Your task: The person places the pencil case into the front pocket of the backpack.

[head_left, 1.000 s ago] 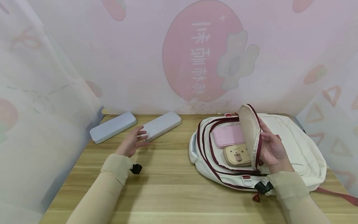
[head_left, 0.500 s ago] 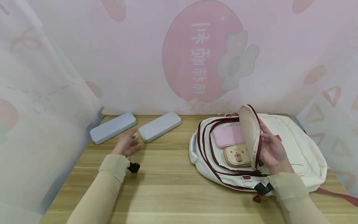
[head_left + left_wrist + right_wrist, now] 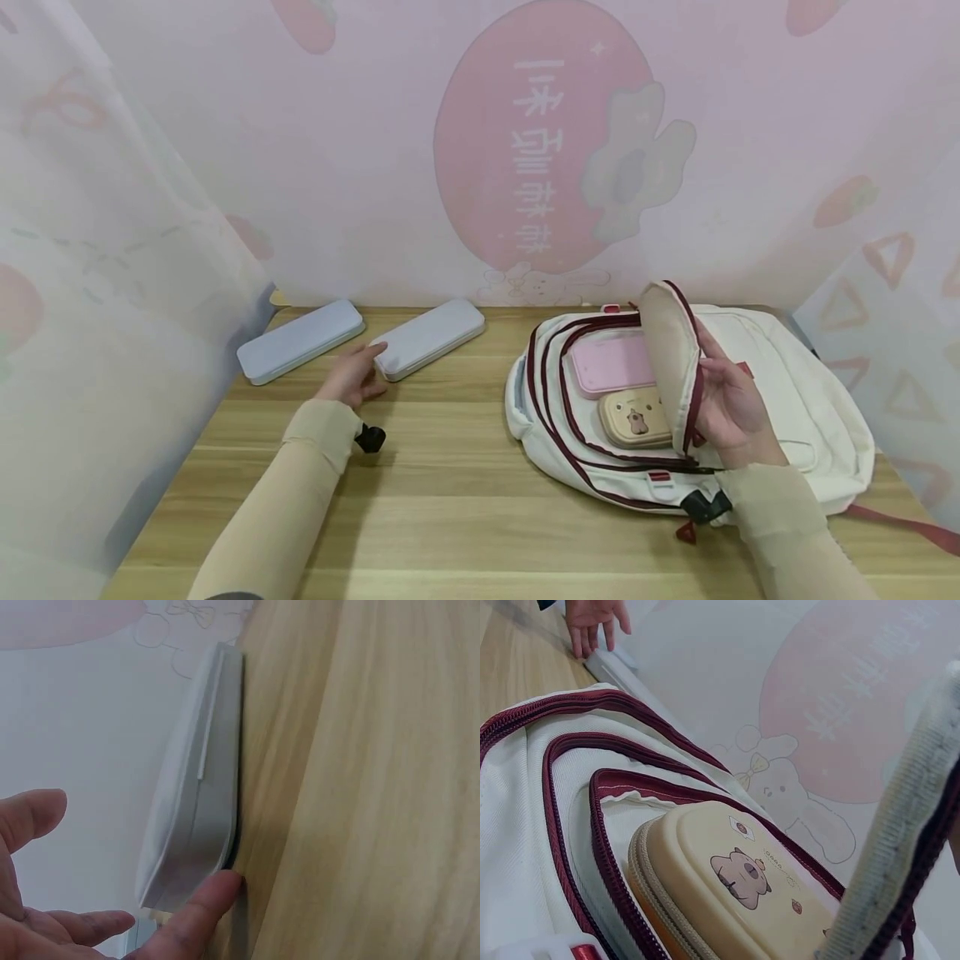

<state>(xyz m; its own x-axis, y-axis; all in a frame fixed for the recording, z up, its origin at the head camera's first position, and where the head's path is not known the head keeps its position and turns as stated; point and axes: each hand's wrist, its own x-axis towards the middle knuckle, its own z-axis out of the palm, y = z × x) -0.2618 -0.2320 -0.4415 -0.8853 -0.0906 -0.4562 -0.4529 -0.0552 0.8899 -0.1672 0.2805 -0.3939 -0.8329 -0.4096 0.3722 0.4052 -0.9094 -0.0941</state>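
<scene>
Two pale, flat, long cases, which look like pencil cases, lie on the table: a bluish case (image 3: 300, 342) at far left and a greyish-white case (image 3: 431, 337) right of it. My left hand (image 3: 351, 377) is at the near end of the greyish-white case, thumb and fingers spread apart. One fingertip (image 3: 225, 889) is at its lower corner in the left wrist view. My right hand (image 3: 733, 408) holds up the front flap (image 3: 670, 367) of a white backpack (image 3: 810, 392). Inside that pocket lie a pink case (image 3: 611, 364) and a beige zip case (image 3: 739, 877) with a cartoon animal.
The wooden table (image 3: 450, 525) meets a printed cloth backdrop (image 3: 337, 167) behind and at both sides. Dark red zips edge the backpack's compartments. A red strap (image 3: 911, 527) trails off at right. A black wrist camera (image 3: 370, 438) is at the left cuff.
My left hand drew back left from the greyish-white case, then came forward to its near end again, thumb over its edge. My right hand keeps the flap raised in the same place.
</scene>
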